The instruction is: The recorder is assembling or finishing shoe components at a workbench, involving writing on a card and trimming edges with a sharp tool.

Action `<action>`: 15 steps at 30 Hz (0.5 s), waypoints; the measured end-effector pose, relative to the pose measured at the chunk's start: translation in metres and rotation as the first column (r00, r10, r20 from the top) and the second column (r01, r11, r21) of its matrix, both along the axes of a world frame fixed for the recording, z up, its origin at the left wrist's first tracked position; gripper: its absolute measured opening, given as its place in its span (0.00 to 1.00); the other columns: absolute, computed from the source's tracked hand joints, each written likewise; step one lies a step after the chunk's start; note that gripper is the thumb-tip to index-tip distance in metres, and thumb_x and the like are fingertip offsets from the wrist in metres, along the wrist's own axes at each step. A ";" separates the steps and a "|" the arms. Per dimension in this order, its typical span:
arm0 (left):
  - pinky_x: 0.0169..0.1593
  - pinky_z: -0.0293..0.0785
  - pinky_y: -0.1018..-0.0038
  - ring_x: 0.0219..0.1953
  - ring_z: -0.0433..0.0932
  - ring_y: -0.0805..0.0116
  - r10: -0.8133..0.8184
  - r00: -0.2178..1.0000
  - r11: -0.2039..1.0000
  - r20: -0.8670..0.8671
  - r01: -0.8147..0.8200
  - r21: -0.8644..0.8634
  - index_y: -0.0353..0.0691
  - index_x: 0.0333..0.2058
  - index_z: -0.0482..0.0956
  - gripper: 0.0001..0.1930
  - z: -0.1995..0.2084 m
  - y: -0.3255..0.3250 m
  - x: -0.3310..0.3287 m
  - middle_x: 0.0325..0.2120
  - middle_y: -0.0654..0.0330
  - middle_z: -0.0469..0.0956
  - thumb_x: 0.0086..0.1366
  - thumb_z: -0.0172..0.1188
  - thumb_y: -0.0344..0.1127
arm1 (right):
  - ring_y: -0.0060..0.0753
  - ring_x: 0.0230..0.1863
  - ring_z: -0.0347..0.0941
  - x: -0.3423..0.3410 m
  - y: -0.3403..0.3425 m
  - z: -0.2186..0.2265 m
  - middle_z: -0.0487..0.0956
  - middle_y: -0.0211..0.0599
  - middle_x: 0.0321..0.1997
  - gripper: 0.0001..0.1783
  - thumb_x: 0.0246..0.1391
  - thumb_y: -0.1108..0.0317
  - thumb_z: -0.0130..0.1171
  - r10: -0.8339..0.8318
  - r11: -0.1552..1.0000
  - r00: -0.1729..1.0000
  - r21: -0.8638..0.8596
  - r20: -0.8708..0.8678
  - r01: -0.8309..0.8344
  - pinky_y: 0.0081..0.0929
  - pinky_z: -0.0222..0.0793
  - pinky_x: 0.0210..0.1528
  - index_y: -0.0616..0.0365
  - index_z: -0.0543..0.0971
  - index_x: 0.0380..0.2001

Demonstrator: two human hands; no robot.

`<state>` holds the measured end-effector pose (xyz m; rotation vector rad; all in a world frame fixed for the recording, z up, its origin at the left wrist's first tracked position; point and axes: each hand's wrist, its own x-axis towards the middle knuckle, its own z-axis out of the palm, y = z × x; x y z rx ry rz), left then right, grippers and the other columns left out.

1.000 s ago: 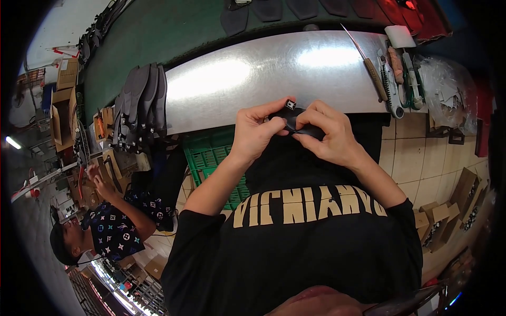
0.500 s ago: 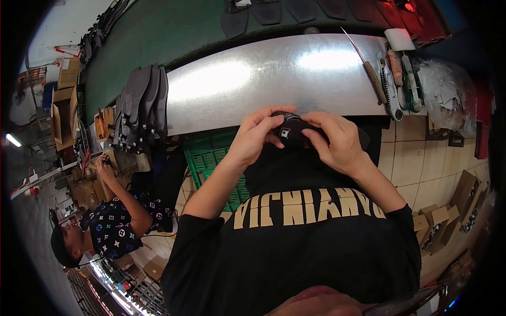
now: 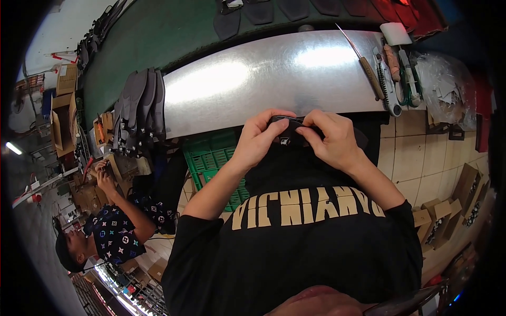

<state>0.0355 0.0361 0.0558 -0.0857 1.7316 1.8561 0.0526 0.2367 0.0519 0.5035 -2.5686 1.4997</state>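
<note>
In front of my chest, at the near edge of the metal plate, both hands hold a black sandal [image 3: 293, 140] with a small silver emblem. My left hand [image 3: 259, 141] grips its left end, thumb on top and fingers behind. With thumb and forefinger, my right hand [image 3: 334, 139] pinches the strap part beside the emblem. The sole's dark end shows past my right hand. What lies between the pinching fingertips is too small to make out.
The metal plate [image 3: 221, 100] lies on a green table [image 3: 174, 31]. Dark sandals [image 3: 138, 108] stack at its left; an awl [image 3: 369, 73], a utility knife [image 3: 389, 89] and scissors lie right. Dark soles [image 3: 258, 13] line the back. A green crate [image 3: 211, 158] sits below; a co-worker [image 3: 116, 226] works left.
My hands have drawn closer together on the sandal, and it has tilted so less of the emblem shows. The co-worker's hands have shifted slightly.
</note>
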 end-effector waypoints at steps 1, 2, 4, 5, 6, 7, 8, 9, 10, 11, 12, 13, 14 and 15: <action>0.36 0.79 0.79 0.36 0.80 0.75 -0.001 1.000 1.000 0.000 0.001 0.000 0.32 0.46 0.77 0.13 0.000 0.000 -0.001 0.37 0.58 0.80 0.67 0.51 0.31 | 0.41 0.23 0.75 0.000 0.000 0.000 0.75 0.39 0.20 0.10 0.47 0.71 0.67 -0.001 1.000 1.000 0.000 0.000 0.001 0.33 0.67 0.24 0.58 0.73 0.27; 0.36 0.79 0.79 0.37 0.80 0.74 0.026 0.997 0.999 0.077 -0.029 0.042 0.32 0.45 0.77 0.12 0.001 0.000 -0.002 0.38 0.58 0.80 0.66 0.53 0.30 | 0.41 0.23 0.76 -0.001 0.001 0.000 0.76 0.39 0.21 0.10 0.47 0.70 0.67 -0.012 0.999 0.999 -0.041 0.043 0.014 0.33 0.68 0.25 0.58 0.74 0.28; 0.37 0.80 0.79 0.38 0.80 0.74 0.050 0.987 0.995 0.153 -0.063 0.081 0.32 0.45 0.77 0.11 0.000 0.000 -0.002 0.38 0.58 0.80 0.66 0.55 0.29 | 0.41 0.24 0.77 -0.002 0.001 0.001 0.77 0.40 0.22 0.10 0.48 0.69 0.67 -0.020 0.996 0.996 -0.082 0.085 0.027 0.32 0.69 0.25 0.58 0.75 0.30; 0.36 0.80 0.78 0.38 0.80 0.74 0.071 0.984 0.993 0.166 -0.086 0.084 0.32 0.44 0.77 0.10 -0.001 0.000 -0.001 0.38 0.58 0.80 0.65 0.55 0.29 | 0.39 0.24 0.77 -0.002 0.000 0.001 0.78 0.40 0.23 0.10 0.48 0.69 0.67 -0.007 0.991 0.991 -0.128 0.136 0.025 0.30 0.69 0.25 0.59 0.75 0.30; 0.36 0.80 0.78 0.38 0.80 0.74 0.092 0.980 0.990 0.177 -0.109 0.089 0.32 0.43 0.77 0.10 -0.003 -0.001 -0.001 0.38 0.58 0.80 0.65 0.55 0.28 | 0.36 0.23 0.77 -0.003 0.000 0.002 0.79 0.40 0.24 0.09 0.49 0.69 0.66 0.008 0.985 0.983 -0.173 0.185 0.025 0.28 0.69 0.25 0.59 0.76 0.31; 0.36 0.80 0.78 0.38 0.80 0.74 0.088 0.981 0.990 0.174 -0.105 0.092 0.32 0.43 0.77 0.10 -0.004 -0.001 0.000 0.38 0.58 0.80 0.65 0.55 0.28 | 0.36 0.23 0.77 -0.005 0.001 0.002 0.79 0.40 0.24 0.09 0.49 0.69 0.66 0.004 0.985 0.983 -0.170 0.182 0.028 0.28 0.69 0.25 0.59 0.76 0.31; 0.35 0.80 0.78 0.37 0.80 0.73 0.079 0.987 0.992 0.141 -0.092 0.089 0.32 0.42 0.77 0.09 -0.005 -0.001 0.000 0.38 0.58 0.80 0.65 0.55 0.29 | 0.27 0.23 0.75 -0.007 0.004 0.002 0.78 0.35 0.23 0.07 0.51 0.71 0.64 0.070 0.981 0.962 -0.192 0.265 -0.019 0.24 0.68 0.25 0.61 0.76 0.31; 0.34 0.80 0.78 0.36 0.80 0.73 0.069 0.992 0.993 0.106 -0.078 0.088 0.32 0.41 0.77 0.08 -0.004 0.000 0.000 0.37 0.59 0.80 0.65 0.55 0.29 | 0.17 0.23 0.73 -0.008 0.006 0.003 0.77 0.31 0.21 0.05 0.53 0.74 0.63 0.136 0.974 0.929 -0.217 0.344 -0.062 0.19 0.66 0.25 0.62 0.76 0.31; 0.34 0.80 0.78 0.36 0.80 0.73 0.056 0.994 0.993 0.098 -0.066 0.099 0.32 0.41 0.77 0.08 -0.002 0.002 -0.001 0.37 0.59 0.80 0.65 0.55 0.29 | 0.17 0.23 0.73 -0.010 0.007 0.005 0.77 0.31 0.21 0.05 0.53 0.74 0.63 0.121 0.977 0.934 -0.206 0.337 -0.052 0.19 0.66 0.25 0.62 0.76 0.31; 0.35 0.79 0.78 0.34 0.79 0.75 0.084 0.994 0.991 0.075 -0.091 0.097 0.33 0.40 0.77 0.08 0.003 0.003 0.000 0.35 0.59 0.80 0.64 0.56 0.29 | 0.15 0.23 0.72 -0.013 0.007 0.008 0.76 0.29 0.21 0.05 0.54 0.73 0.62 0.179 0.950 0.888 -0.308 0.425 -0.044 0.18 0.66 0.25 0.61 0.76 0.31; 0.35 0.78 0.79 0.33 0.78 0.76 0.111 0.992 0.989 0.051 -0.116 0.097 0.33 0.40 0.77 0.08 0.007 0.002 0.000 0.34 0.60 0.80 0.64 0.58 0.30 | 0.14 0.23 0.71 -0.015 0.006 0.012 0.75 0.27 0.21 0.04 0.55 0.72 0.61 0.243 0.914 0.832 -0.405 0.499 -0.024 0.16 0.65 0.25 0.61 0.76 0.30; 0.34 0.78 0.79 0.33 0.78 0.76 0.121 0.993 0.985 0.001 -0.121 0.123 0.33 0.40 0.77 0.08 0.008 -0.001 -0.001 0.34 0.60 0.80 0.64 0.57 0.30 | 0.12 0.23 0.70 -0.019 0.005 0.016 0.74 0.25 0.21 0.05 0.57 0.71 0.60 0.281 0.900 0.824 -0.434 0.491 -0.048 0.14 0.64 0.25 0.60 0.76 0.29; 0.35 0.79 0.79 0.34 0.78 0.75 0.131 0.991 0.988 -0.031 -0.128 0.081 0.33 0.41 0.77 0.09 0.011 -0.004 -0.003 0.34 0.59 0.79 0.64 0.58 0.30 | 0.26 0.26 0.74 -0.026 0.008 0.029 0.78 0.36 0.23 0.09 0.51 0.67 0.64 0.253 0.934 0.842 -0.348 0.477 -0.083 0.25 0.67 0.31 0.62 0.77 0.27; 0.35 0.79 0.78 0.34 0.78 0.75 0.193 0.978 0.977 -0.085 -0.183 0.112 0.33 0.41 0.77 0.09 0.010 -0.007 -0.005 0.34 0.59 0.79 0.65 0.57 0.30 | 0.32 0.30 0.75 -0.033 0.013 0.029 0.79 0.38 0.27 0.09 0.51 0.67 0.64 0.155 0.971 0.952 -0.217 0.263 -0.098 0.28 0.68 0.34 0.62 0.78 0.29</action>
